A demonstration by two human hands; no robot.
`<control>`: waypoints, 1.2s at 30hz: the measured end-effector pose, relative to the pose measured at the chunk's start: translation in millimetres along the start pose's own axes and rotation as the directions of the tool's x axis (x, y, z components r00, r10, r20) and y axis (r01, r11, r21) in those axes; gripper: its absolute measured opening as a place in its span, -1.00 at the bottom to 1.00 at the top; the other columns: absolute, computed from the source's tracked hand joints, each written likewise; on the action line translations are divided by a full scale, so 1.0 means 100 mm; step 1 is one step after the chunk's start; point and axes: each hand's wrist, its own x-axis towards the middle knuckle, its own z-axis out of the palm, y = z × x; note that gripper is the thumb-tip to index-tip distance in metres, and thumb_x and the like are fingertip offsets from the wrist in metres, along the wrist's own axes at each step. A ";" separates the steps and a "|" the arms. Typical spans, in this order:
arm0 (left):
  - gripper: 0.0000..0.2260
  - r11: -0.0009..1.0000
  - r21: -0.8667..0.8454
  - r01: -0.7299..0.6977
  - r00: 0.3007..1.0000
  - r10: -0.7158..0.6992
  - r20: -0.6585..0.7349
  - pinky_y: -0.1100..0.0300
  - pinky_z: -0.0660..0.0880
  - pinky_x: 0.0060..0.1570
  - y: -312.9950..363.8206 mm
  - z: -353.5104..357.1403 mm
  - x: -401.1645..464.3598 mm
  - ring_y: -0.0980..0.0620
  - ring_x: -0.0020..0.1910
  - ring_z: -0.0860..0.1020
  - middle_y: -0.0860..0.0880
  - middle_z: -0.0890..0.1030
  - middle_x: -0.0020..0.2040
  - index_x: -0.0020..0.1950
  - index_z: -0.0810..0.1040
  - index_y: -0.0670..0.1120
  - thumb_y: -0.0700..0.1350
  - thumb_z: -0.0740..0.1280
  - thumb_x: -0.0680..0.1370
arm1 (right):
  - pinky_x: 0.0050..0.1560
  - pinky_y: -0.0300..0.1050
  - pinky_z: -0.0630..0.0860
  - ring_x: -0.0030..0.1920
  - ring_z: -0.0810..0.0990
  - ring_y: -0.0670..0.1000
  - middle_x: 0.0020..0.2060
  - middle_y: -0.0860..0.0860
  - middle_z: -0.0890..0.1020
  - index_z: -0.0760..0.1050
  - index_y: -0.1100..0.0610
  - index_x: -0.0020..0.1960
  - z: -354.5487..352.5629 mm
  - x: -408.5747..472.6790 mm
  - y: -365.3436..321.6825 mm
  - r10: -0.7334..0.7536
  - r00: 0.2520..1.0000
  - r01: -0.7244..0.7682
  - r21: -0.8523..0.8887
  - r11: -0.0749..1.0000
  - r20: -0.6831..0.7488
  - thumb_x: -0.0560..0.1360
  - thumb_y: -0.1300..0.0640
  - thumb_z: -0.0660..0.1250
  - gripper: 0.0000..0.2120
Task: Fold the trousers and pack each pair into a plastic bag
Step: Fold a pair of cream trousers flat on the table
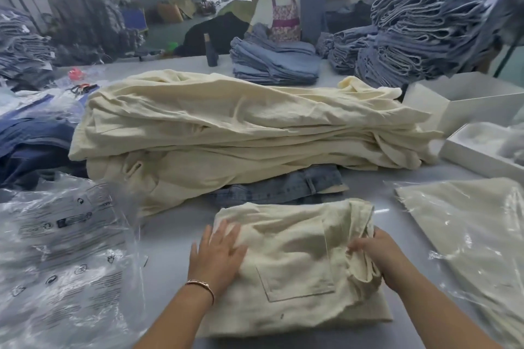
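Item: one pair of cream trousers (297, 266), folded to a compact rectangle, back pocket uppermost, lying on the grey bench (175, 235) directly before the person. Left hand (218, 255): flat on the left part of the fold, fingers straight and spread, pressing the cloth down. Right hand (374, 252): at the right edge, fingers curled round the bunched layers there, gripping them. Behind: a tall pile of unfolded cream trousers (241, 133), with a blue denim pair (283, 187) showing beneath it. Left of the fold: a stack of empty printed plastic bags (65, 258). Right: an already bagged cream pair (476, 229). Step in hand, as judged: squaring the fold before bagging. To do well: keep the flat palm as anchor so the layers do not slide; tuck the loose right-hand edge under and flush; smooth the wrinkles across the pocket outward; hold the bundle narrower than a bag mouth before reaching for one.
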 end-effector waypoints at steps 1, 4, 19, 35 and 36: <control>-0.49 0.999 -0.022 0.028 0.998 -0.026 0.064 -0.15 0.00 0.45 -0.04 0.09 0.01 -0.06 0.55 -0.07 0.17 -0.15 0.57 0.53 -0.07 0.29 0.30 -0.09 0.58 | -0.17 -0.05 0.56 -0.11 0.65 0.15 -0.11 0.13 0.68 0.54 0.18 0.10 0.03 0.02 0.09 0.007 1.000 -0.008 -0.037 0.999 -0.026 0.39 0.39 0.34 -0.69; -0.46 0.996 -0.046 0.072 0.996 -0.070 0.057 -0.14 0.10 0.44 -0.06 0.30 0.01 -0.10 0.52 0.04 0.15 -0.13 0.57 0.53 -0.06 0.27 0.34 -0.13 0.56 | -0.14 -0.08 0.53 -0.11 0.62 0.06 -0.11 0.05 0.66 0.55 0.12 0.07 0.13 0.07 0.28 -0.044 0.992 0.032 -0.100 0.994 -0.119 0.41 0.32 0.34 -0.74; -0.89 0.924 -0.363 -0.124 0.992 0.125 -0.022 0.15 0.30 0.18 -0.18 -0.24 0.82 -0.08 0.17 0.47 0.03 0.53 0.09 -0.04 0.45 0.08 -0.14 0.32 0.57 | -0.12 -0.06 0.56 -0.13 0.66 0.03 -0.18 -0.02 0.70 0.58 0.08 -0.03 0.11 0.17 0.27 -0.052 0.987 0.045 -0.052 0.998 -0.150 0.40 0.15 0.51 -0.82; -0.14 0.668 -0.684 0.292 0.929 -0.369 0.037 -0.03 0.26 0.38 0.10 -0.15 0.66 -0.21 0.43 0.28 -0.20 0.22 0.49 0.55 0.02 -0.09 0.15 0.42 0.44 | -0.19 -0.08 0.45 -0.06 0.53 0.01 -0.08 -0.03 0.53 0.37 0.06 -0.02 0.03 0.18 0.15 -0.012 0.964 -0.155 -0.597 0.787 -0.266 0.27 -0.26 0.48 -0.48; -0.04 0.663 -0.683 0.306 0.927 -0.372 0.055 -0.03 0.26 0.39 0.10 -0.10 0.55 -0.19 0.44 0.27 -0.19 0.21 0.50 0.56 -0.04 -0.10 0.17 0.46 0.39 | -0.14 -0.08 0.48 -0.06 0.56 0.02 -0.07 -0.01 0.57 0.43 0.10 0.01 -0.02 0.20 0.14 0.053 0.972 -0.169 -0.531 0.830 -0.228 0.22 -0.22 0.53 -0.44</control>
